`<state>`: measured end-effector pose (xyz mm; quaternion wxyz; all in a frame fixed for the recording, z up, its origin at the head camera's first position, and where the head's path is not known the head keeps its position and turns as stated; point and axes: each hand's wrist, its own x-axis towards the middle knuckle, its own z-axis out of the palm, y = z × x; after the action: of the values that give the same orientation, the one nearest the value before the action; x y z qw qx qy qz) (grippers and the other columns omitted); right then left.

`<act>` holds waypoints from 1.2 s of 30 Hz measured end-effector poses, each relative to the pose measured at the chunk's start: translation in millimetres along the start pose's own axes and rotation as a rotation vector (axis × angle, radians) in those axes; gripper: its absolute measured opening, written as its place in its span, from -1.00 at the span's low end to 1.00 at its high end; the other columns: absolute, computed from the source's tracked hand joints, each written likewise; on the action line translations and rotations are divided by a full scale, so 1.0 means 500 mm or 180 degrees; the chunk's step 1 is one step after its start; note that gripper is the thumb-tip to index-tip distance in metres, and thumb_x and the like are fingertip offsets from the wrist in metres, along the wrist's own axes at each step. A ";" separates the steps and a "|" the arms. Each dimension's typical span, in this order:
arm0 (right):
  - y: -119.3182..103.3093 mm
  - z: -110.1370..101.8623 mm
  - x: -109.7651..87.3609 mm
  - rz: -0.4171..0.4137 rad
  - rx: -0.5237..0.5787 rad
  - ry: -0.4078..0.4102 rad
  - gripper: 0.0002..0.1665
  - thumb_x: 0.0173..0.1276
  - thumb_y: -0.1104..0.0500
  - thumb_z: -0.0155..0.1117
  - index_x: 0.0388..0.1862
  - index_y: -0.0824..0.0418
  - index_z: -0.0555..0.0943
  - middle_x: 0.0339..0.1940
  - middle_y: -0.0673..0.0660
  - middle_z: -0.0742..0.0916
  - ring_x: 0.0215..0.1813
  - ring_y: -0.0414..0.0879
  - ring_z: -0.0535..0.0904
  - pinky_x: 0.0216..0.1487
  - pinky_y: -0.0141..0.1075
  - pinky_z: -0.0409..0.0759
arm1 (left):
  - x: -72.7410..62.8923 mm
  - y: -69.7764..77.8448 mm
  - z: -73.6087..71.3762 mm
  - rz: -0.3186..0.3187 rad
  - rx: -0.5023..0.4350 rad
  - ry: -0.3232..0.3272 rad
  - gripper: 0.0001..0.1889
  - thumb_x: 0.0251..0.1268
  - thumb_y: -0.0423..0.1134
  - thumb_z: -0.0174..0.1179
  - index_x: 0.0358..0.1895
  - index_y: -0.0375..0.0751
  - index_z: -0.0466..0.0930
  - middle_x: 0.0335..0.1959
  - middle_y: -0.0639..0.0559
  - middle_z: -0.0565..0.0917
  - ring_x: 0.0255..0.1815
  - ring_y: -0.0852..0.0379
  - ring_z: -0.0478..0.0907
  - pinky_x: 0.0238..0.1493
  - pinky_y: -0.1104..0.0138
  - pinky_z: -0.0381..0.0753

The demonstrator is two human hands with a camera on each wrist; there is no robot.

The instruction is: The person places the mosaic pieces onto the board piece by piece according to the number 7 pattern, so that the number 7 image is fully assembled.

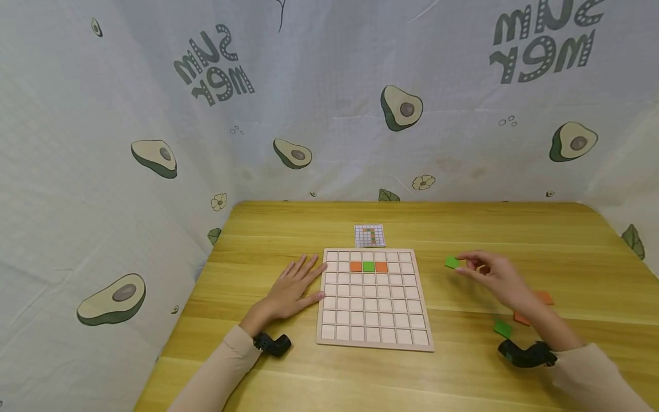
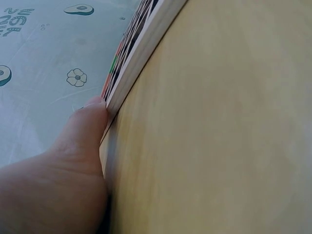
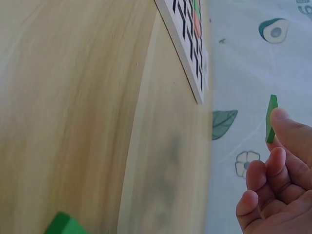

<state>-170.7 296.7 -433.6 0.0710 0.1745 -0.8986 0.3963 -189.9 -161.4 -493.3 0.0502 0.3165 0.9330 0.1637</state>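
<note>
A pale wooden grid board point(image 1: 378, 300) lies flat on the table, its second row holding an orange, a green and another orange square tile point(image 1: 381, 267) side by side. My left hand point(image 1: 290, 289) rests beside the board with fingers spread, fingertips at its left edge; the left wrist view shows the thumb point(image 2: 87, 122) right against that edge. To the right of the board, my right hand point(image 1: 494, 277) pinches a green square tile point(image 1: 452, 262) between thumb and fingers, raised over the table. In the right wrist view this green tile point(image 3: 271, 119) stands edge-on.
Behind the board lies a small pattern card point(image 1: 369, 236) with a coloured grid. Under and beside the right forearm are orange tiles point(image 1: 543, 297) and a green tile point(image 1: 502, 328) on the wooden table point(image 1: 288, 223). A white cloth point(image 1: 334, 114) printed with avocados hangs at the back.
</note>
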 end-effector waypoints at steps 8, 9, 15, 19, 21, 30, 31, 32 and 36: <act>-0.021 0.027 0.008 0.0028 0.0112 -0.0114 -0.70 0.37 0.32 0.34 0.03 0.46 0.63 -0.43 0.07 0.49 -0.45 -0.18 0.34 -0.52 -0.38 0.31 | 0.001 -0.001 0.002 0.0022 -0.0009 0.0037 -0.27 0.57 0.21 -0.13 0.64 0.02 -0.08 0.63 -0.14 -0.09 0.61 -0.19 -0.25 0.53 -0.09 -0.25; -0.022 0.031 0.009 0.0036 0.0126 -0.0132 -0.69 0.37 0.32 0.34 0.03 0.46 0.63 -0.43 0.06 0.49 -0.45 -0.18 0.34 -0.52 -0.38 0.31 | 0.001 -0.001 0.002 0.0024 -0.0010 0.0035 -0.27 0.57 0.21 -0.13 0.64 0.02 -0.08 0.63 -0.14 -0.09 0.61 -0.19 -0.25 0.53 -0.09 -0.25; -0.031 0.051 0.015 0.0045 0.0168 -0.0175 -0.69 0.38 0.29 0.35 0.03 0.45 0.64 -0.44 0.07 0.49 -0.45 -0.19 0.35 -0.53 -0.38 0.32 | 0.000 -0.003 0.004 0.0001 0.0000 0.0008 -0.26 0.56 0.23 -0.15 0.64 0.04 -0.09 0.63 -0.11 -0.12 0.61 -0.17 -0.27 0.53 -0.06 -0.28; -0.038 0.064 0.019 -0.0005 0.0180 -0.0179 -0.72 0.35 0.33 0.36 0.00 0.46 0.65 -0.45 0.05 0.49 -0.45 -0.21 0.36 -0.50 -0.38 0.36 | -0.001 -0.003 0.004 -0.0006 0.0006 0.0008 -0.26 0.56 0.24 -0.15 0.64 0.06 -0.10 0.63 -0.10 -0.12 0.62 -0.16 -0.28 0.53 -0.06 -0.29; -0.041 0.069 0.021 -0.0019 0.0211 -0.0192 -0.72 0.34 0.34 0.36 0.00 0.46 0.65 -0.45 0.05 0.49 -0.44 -0.20 0.36 -0.49 -0.38 0.35 | -0.001 -0.003 0.004 0.0006 0.0008 0.0031 -0.26 0.56 0.23 -0.15 0.64 0.05 -0.09 0.63 -0.11 -0.11 0.62 -0.17 -0.27 0.53 -0.07 -0.29; -0.052 0.096 0.027 -0.0074 0.0403 -0.0269 -0.72 0.29 0.37 0.40 -0.04 0.47 0.67 -0.45 0.03 0.52 -0.43 -0.23 0.37 -0.48 -0.42 0.39 | 0.000 -0.005 0.007 -0.0013 -0.0013 0.0025 -0.26 0.56 0.23 -0.14 0.64 0.06 -0.10 0.64 -0.09 -0.13 0.62 -0.14 -0.29 0.54 -0.03 -0.30; -0.052 0.100 0.028 -0.0096 0.0433 -0.0275 -0.72 0.28 0.38 0.40 -0.05 0.47 0.67 -0.45 0.02 0.52 -0.43 -0.23 0.37 -0.48 -0.43 0.40 | 0.000 -0.005 0.007 -0.0011 -0.0014 0.0029 -0.26 0.56 0.22 -0.13 0.64 0.05 -0.09 0.63 -0.09 -0.12 0.62 -0.14 -0.29 0.54 -0.03 -0.30; -0.052 0.104 0.029 -0.0122 0.0449 -0.0282 -0.73 0.27 0.38 0.40 -0.06 0.47 0.67 -0.46 0.02 0.52 -0.43 -0.24 0.38 -0.46 -0.43 0.42 | 0.001 -0.005 0.007 -0.0010 -0.0011 0.0031 -0.26 0.56 0.22 -0.14 0.64 0.05 -0.09 0.64 -0.09 -0.12 0.62 -0.14 -0.29 0.54 -0.03 -0.30; -0.053 0.119 0.031 -0.0139 0.0542 -0.0335 -0.74 0.26 0.39 0.41 -0.09 0.48 0.67 -0.47 0.01 0.53 -0.43 -0.26 0.39 -0.44 -0.44 0.46 | 0.001 -0.005 0.008 -0.0006 -0.0015 0.0036 -0.26 0.56 0.22 -0.14 0.64 0.04 -0.09 0.63 -0.10 -0.12 0.62 -0.15 -0.28 0.54 -0.05 -0.29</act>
<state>-174.6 232.2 -451.6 0.0173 0.2200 -0.8601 0.4598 -191.1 -161.7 -497.9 0.0458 0.3146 0.9332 0.1677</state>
